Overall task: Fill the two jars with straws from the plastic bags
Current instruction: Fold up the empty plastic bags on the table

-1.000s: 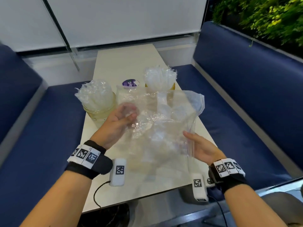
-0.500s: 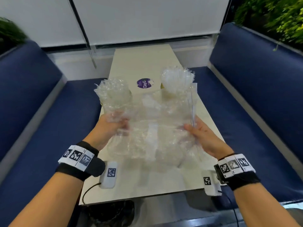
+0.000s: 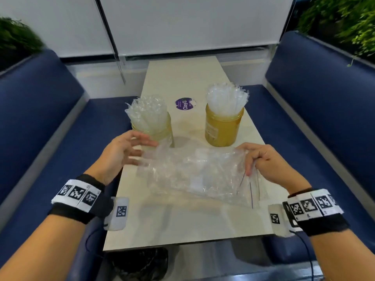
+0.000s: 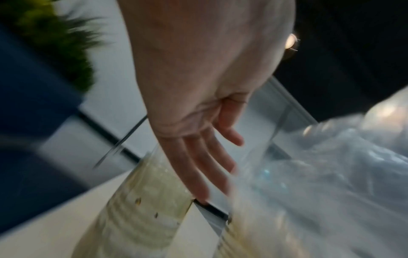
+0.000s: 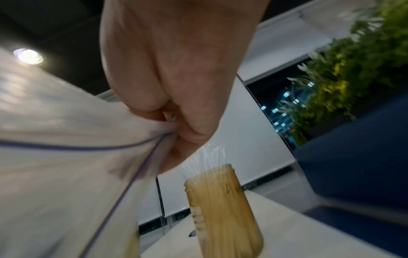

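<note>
Straws [image 3: 227, 98] stand packed in both jars: left jar [image 3: 156, 132] far-left of centre, right jar [image 3: 222, 128] far-right. Plastic bag [image 3: 194, 175], crumpled, apparently empty, lies on table [image 3: 182, 226] near me. My right hand [image 3: 263, 163] pinches bag's zip edge. My left hand [image 3: 121, 153] spread, fingers straight, holds nothing, just beside left jar. Risk, my judgement: dragging bag or sweeping left hand clips left jar, tips it, scatters straws. Single pinch may slip on slick film.
</note>
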{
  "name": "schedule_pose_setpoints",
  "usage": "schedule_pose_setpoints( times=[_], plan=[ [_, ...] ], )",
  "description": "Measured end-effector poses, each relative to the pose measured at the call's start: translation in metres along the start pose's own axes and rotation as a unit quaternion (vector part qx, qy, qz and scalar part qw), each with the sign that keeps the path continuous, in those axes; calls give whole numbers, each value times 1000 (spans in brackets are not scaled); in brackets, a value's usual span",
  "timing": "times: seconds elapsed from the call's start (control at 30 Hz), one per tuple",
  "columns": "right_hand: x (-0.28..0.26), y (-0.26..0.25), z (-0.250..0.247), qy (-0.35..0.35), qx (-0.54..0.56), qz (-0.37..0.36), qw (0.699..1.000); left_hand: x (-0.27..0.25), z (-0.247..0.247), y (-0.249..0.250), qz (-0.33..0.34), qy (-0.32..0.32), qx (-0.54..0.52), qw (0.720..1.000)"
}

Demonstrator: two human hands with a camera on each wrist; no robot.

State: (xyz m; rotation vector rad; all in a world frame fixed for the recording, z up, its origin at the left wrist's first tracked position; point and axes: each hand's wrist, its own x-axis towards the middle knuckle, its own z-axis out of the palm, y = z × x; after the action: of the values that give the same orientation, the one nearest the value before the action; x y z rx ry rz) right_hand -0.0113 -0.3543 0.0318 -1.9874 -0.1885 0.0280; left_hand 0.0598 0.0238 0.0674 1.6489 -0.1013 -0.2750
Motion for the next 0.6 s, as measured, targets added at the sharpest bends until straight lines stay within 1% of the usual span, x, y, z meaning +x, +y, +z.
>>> schedule_pose_setpoints(
  times=[0.03,0.07,0.1,0.13,0.17,0.2,0.23,0.27,0.3,0.33,0.37,0.4,0.43,0.47,0.5,0.53,0.6],
  plan=[
    [2,-3,-2,-5,-38,-8,999,3,2,5,46,35,84,995],
    [5,-9,-3,-12,-74,-16,997,4,9,11,97,63,166,979],
    [9,-16,-1,-24,-108,-28,993,3,19,17,137,61,233,961],
    [14,-24,3,-36,-135,-41,989,2,33,23,161,27,297,941],
    [19,-32,8,-46,-152,-60,985,1,48,27,168,-32,355,919],
    [23,-40,14,-49,-162,-80,982,2,63,29,155,-97,406,895],
    [27,-46,18,-49,-162,-98,981,5,76,27,126,-154,453,869],
    [29,-53,21,-49,-158,-109,980,9,84,23,96,-195,486,847],
    [30,-57,21,-54,-155,-113,980,14,87,19,75,-213,503,834],
    [29,-60,18,-63,-151,-109,981,19,87,15,63,-218,503,834],
    [27,-61,13,-70,-141,-101,982,22,85,13,64,-208,503,836],
    [23,-64,8,-69,-125,-91,986,25,81,12,73,-191,514,833],
    [21,-67,4,-62,-103,-82,989,26,79,13,85,-176,541,818],
    [20,-71,3,-55,-102,-78,990,26,80,14,100,-163,574,796],
    [20,-76,7,-50,-149,-85,984,25,83,16,120,-153,602,775],
    [23,-81,17,-47,-247,-98,963,24,88,18,145,-145,619,758],
    [31,-90,45,-54,-449,-114,884,24,99,22,194,-145,630,738]
  ],
)
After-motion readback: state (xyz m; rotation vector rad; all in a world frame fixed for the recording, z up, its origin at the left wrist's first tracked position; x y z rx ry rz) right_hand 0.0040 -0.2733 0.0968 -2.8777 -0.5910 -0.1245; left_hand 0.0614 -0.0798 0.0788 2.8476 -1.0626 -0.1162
